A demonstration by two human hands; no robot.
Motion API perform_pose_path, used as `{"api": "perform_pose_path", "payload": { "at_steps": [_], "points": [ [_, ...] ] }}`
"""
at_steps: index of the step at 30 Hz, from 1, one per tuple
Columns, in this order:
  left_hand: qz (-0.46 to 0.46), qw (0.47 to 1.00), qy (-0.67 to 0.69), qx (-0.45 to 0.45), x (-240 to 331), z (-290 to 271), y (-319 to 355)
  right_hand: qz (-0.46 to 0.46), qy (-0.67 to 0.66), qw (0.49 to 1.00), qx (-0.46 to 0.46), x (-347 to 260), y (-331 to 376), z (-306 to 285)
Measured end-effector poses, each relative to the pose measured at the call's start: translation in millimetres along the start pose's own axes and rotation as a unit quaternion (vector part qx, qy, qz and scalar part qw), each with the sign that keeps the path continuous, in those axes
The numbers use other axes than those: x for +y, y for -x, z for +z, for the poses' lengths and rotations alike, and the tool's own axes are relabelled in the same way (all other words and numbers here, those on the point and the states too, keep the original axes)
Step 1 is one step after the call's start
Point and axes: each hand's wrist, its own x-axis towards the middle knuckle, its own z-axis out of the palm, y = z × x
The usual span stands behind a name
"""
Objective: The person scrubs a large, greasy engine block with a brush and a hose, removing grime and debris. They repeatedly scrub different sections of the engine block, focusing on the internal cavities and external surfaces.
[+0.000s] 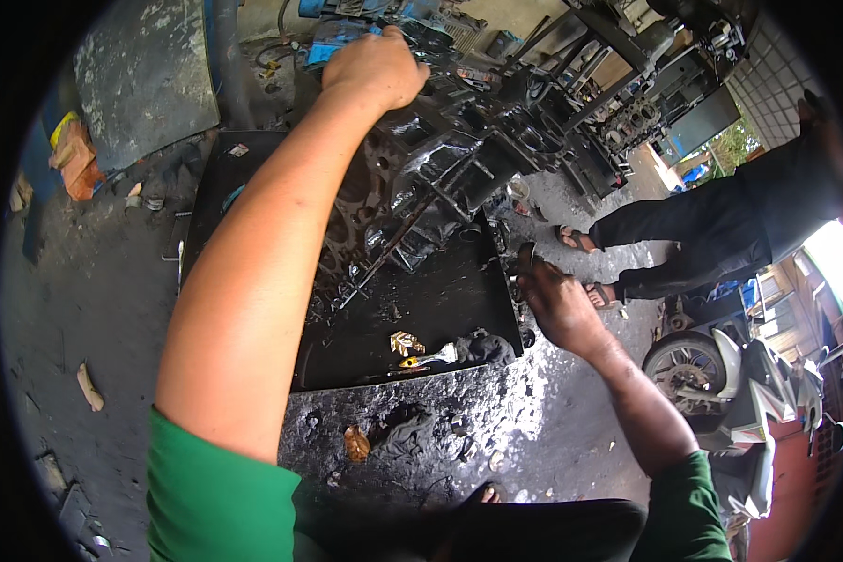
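My left hand [375,70] reaches across to the far side, its fingers curled closed beside a blue object [335,39]. Whatever those fingers hold is hidden behind the knuckles. Below that hand, a dark, oily engine block [393,187] lies on a black metal tray [403,314], partly covered by my left forearm. Just off the tray's right edge hovers my right hand [564,304], grimy, with a finger stretched out and the others loosely bent; nothing shows in it. On the tray's near edge are a brush with a yellow handle [429,357], a dark rag [485,347] and a crumpled wrapper [405,343].
A person in dark trousers [702,225] stands on the right in sandals. Behind them is a parked motorcycle [721,375]. More engine parts [632,122] are stacked at the far right. A metal sheet [145,80] leans at the far left. Scraps litter the oily floor [94,272].
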Motion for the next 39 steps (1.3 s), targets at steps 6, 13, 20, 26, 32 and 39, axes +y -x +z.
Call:
{"api": "perform_pose_path", "payload": {
  "at_steps": [6, 13, 20, 26, 32, 39],
  "points": [
    [0.004, 0.999, -0.033, -0.013, -2.3, 0.7, -7.3, 0.073, -0.058, 0.994, 0.054, -2.0, -8.6, 27.0],
    [0.028, 0.998, -0.057, -0.021, -5.6, 0.7, -14.1, -0.029, -0.196, 0.945, 0.260, -2.1, -52.4, 14.2],
    [0.018, 0.998, -0.057, -0.015, -6.6, 0.8, -15.8, -0.055, -0.151, 0.929, 0.334, 4.8, -84.8, 20.1],
    [0.034, 0.997, -0.066, -0.001, -9.1, 2.2, -18.6, -0.091, -0.106, 0.922, 0.362, 15.7, -89.6, 24.2],
    [0.018, 0.998, -0.067, -0.008, -7.1, 0.6, -18.5, -0.098, -0.064, 0.902, 0.415, 15.4, -102.7, 35.0],
    [0.022, 0.996, -0.081, -0.007, -5.2, -1.0, -17.7, -0.129, -0.050, 0.858, 0.495, 15.9, -110.7, 35.4]
  ]
}}
